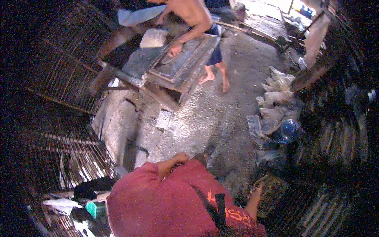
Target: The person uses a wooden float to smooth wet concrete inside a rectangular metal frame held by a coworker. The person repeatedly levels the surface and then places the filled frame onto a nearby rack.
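My left hand is curled closed in front of my waist, by the hem of my red shirt. Whatever its fingers may hold is hidden. Out to the right, my right hand hangs low in dim light beside a thin pale stick-like thing. I cannot make out its fingers or whether they touch that thing. Ahead, another person in dark shorts leans over a wooden framed table. That person's hand lies on its recessed grey top, partly blurred.
A pale block sits beyond the wooden table. Crumpled whitish sacks and a clear bluish plastic jug lie along the right side. Slatted walls close in on the left. A small light block rests on the rough floor.
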Available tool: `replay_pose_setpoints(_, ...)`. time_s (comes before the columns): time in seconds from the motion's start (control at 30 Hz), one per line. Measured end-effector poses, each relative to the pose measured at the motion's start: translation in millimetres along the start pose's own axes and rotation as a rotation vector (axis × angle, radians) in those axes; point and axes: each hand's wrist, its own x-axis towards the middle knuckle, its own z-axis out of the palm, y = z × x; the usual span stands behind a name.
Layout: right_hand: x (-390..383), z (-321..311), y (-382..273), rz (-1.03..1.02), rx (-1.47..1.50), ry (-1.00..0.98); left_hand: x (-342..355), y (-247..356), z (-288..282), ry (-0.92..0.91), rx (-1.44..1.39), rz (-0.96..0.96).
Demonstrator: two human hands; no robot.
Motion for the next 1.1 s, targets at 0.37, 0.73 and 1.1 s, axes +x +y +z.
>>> replay_pose_setpoints(0.37,-51,236,109,-0.368,-0.490,-0.159,30,-98,-144,0.704,-0.276,0.065)
replay_pose_setpoints(0.73,-207,349,96,-0.571,-0.628,0.031,40,-98,-462,1.133,-0.772,0.529)
replay_pose_setpoints(1.1,-208,552,-8,-1.521,-0.536,-0.128,83,-83,-568,1.071,-0.486,0.221)
